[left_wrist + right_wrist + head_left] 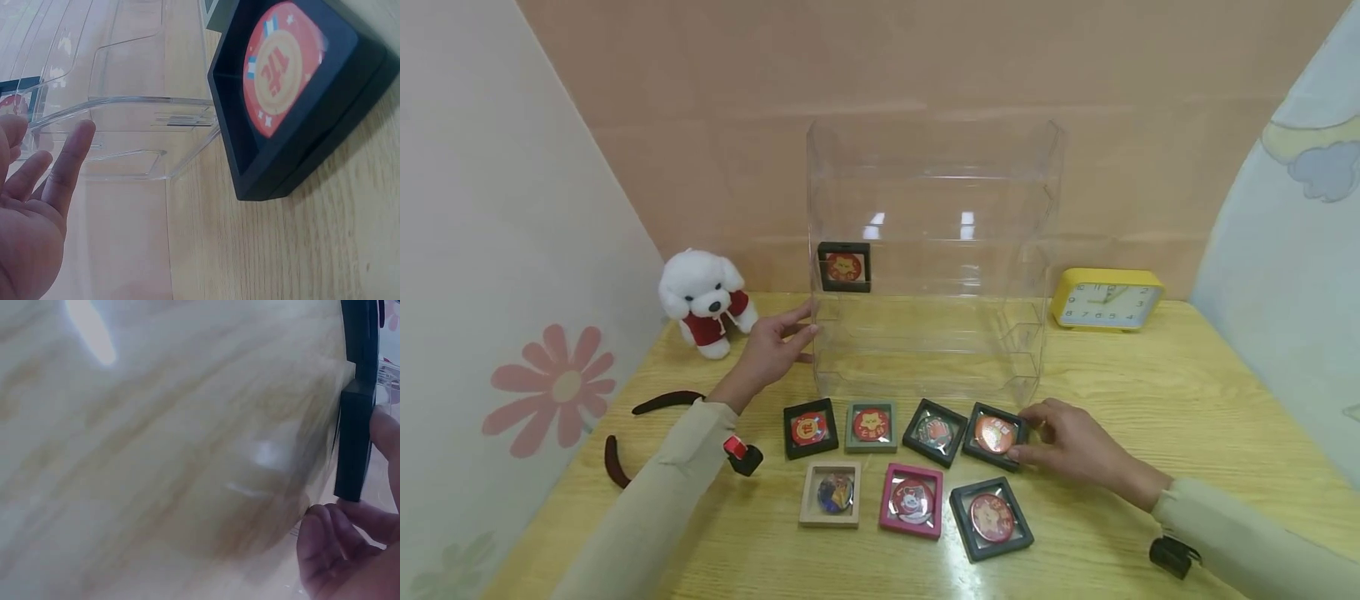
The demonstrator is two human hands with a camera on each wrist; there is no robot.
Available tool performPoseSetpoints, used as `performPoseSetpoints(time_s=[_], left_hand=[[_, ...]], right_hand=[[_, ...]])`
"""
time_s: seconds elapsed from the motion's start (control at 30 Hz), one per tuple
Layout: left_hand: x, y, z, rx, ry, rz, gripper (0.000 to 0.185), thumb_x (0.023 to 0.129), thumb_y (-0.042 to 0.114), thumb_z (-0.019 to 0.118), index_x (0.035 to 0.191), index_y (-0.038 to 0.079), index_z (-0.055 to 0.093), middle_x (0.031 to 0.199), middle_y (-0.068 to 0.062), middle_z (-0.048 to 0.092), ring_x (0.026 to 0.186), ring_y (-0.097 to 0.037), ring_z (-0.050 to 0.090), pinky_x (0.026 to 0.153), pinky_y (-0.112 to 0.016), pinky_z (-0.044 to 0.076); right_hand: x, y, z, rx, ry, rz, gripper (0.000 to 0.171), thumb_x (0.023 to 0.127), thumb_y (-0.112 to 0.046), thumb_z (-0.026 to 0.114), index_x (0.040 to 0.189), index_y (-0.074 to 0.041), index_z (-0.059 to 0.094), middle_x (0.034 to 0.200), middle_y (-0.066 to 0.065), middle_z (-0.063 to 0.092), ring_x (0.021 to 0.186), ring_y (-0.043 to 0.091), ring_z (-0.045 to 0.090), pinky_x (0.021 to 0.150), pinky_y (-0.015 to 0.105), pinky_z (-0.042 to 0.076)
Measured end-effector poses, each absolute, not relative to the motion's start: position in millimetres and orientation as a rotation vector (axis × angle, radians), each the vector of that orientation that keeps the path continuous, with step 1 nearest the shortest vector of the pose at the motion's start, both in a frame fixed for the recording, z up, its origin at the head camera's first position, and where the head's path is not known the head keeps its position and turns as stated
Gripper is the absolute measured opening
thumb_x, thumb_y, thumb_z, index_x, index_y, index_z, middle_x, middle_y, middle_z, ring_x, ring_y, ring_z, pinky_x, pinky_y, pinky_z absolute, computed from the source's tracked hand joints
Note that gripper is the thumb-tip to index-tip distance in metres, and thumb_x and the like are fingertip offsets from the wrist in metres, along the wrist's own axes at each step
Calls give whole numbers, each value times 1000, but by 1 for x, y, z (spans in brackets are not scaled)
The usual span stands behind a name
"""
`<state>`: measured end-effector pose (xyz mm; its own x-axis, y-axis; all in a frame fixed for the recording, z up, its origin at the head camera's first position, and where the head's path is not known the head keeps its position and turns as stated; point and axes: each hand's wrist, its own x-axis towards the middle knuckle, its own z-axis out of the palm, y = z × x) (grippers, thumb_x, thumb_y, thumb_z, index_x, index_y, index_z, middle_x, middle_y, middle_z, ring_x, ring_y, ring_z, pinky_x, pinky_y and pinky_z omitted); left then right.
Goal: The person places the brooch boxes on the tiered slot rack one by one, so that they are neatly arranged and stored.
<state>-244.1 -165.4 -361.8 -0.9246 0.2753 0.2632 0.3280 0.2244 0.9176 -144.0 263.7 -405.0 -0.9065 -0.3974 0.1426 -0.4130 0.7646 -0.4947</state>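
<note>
A clear plastic tiered display rack (928, 342) stands on the table, with a black-framed badge (844, 267) on a middle tier at its left. My left hand (775, 343) is at the rack's left side, fingers extended along the panel; the left wrist view shows these fingers (72, 159) fairly straight. In front of the rack, my right hand (1067, 437) pinches the right edge of a dark-framed badge (995, 436) with an orange round face. Its dark edge (355, 440) shows between thumb and fingers in the right wrist view.
Several other framed badges lie before the rack, including a green one (871, 426), a beige one (831, 494) and a pink one (912, 500). A white plush dog (703, 300) sits at left, a yellow clock (1107, 300) at right. Dark curved pieces (667, 402) lie left.
</note>
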Motion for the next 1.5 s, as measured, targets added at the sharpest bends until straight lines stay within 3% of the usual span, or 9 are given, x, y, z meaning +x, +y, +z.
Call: performPoseSetpoints(time_s=[0.17, 0.37, 0.5, 0.63, 0.83, 0.93, 1.03, 1.3, 1.5], left_hand=[[-242, -170, -362, -597, -2439, -1817, 44, 97, 9, 56, 139, 2, 45, 144, -10, 41, 115, -33, 53, 67, -40, 59], [-242, -168, -363, -606, -2425, -1828, 45, 96, 7, 56, 139, 2, 45, 145, -10, 39, 117, -33, 52, 67, -39, 59], [-242, -168, -364, -601, -2424, -1838, 44, 96, 7, 56, 139, 2, 45, 145, -10, 38, 117, -34, 52, 67, -39, 59], [-242, -168, -364, -610, -2423, -1840, 44, 96, 7, 56, 139, 2, 45, 146, -10, 38, 117, -35, 51, 67, -38, 59], [-241, -168, -365, -610, -2430, -1844, 44, 97, 8, 56, 139, 1, 45, 145, -9, 39, 117, -35, 51, 67, -35, 59], [-240, -167, -364, -598, -2431, -1844, 44, 97, 8, 56, 139, 2, 45, 145, -9, 39, 116, -34, 52, 66, -34, 59], [-239, -167, -363, -585, -2432, -1839, 44, 96, 7, 56, 139, 2, 45, 145, -8, 39, 116, -34, 52, 66, -36, 59], [-239, -166, -362, -578, -2434, -1832, 44, 97, 7, 56, 139, 3, 45, 145, -8, 40, 116, -34, 52, 67, -40, 59], [-238, -165, -362, -562, -2442, -1830, 45, 97, 7, 55, 140, 3, 44, 146, -8, 39, 117, -33, 52, 66, -36, 59]], right_hand=[[-143, 260, -404, 636, -2859, 897, 43, 74, -39, 81, 98, -5, 68, 79, -8, 62, 70, 8, 57, 56, 23, 50], [-145, 263, -401, 632, -2753, 937, 10, 80, -15, 78, 82, -15, 68, 73, -16, 62, 68, 4, 60, 55, 24, 51], [-146, 265, -402, 638, -2729, 966, 12, 80, -9, 76, 79, -17, 68, 72, -16, 62, 66, 4, 59, 53, 23, 50], [-146, 264, -406, 582, -2792, 1003, 11, 82, -17, 76, 87, -10, 70, 75, -12, 64, 67, 4, 59, 54, 23, 50], [-144, 260, -409, 634, -2917, 945, 52, 78, -34, 78, 107, 7, 66, 81, -3, 60, 63, 4, 50, 52, 22, 46], [-144, 259, -409, 681, -2942, 869, 61, 76, -40, 79, 110, 9, 65, 77, -3, 51, 60, 5, 42, 49, 21, 40], [-143, 258, -408, 692, -2937, 856, 60, 76, -40, 79, 110, 7, 66, 74, -3, 46, 59, 6, 40, 46, 21, 37], [-138, 260, -404, 579, -2865, 993, 48, 70, -29, 85, 104, -1, 66, 75, -7, 63, 62, 4, 57, 48, 22, 46], [-139, 268, -395, 554, -2737, 1083, 27, 78, -15, 80, 100, -4, 69, 79, -4, 67, 63, 8, 62, 50, 24, 52]])
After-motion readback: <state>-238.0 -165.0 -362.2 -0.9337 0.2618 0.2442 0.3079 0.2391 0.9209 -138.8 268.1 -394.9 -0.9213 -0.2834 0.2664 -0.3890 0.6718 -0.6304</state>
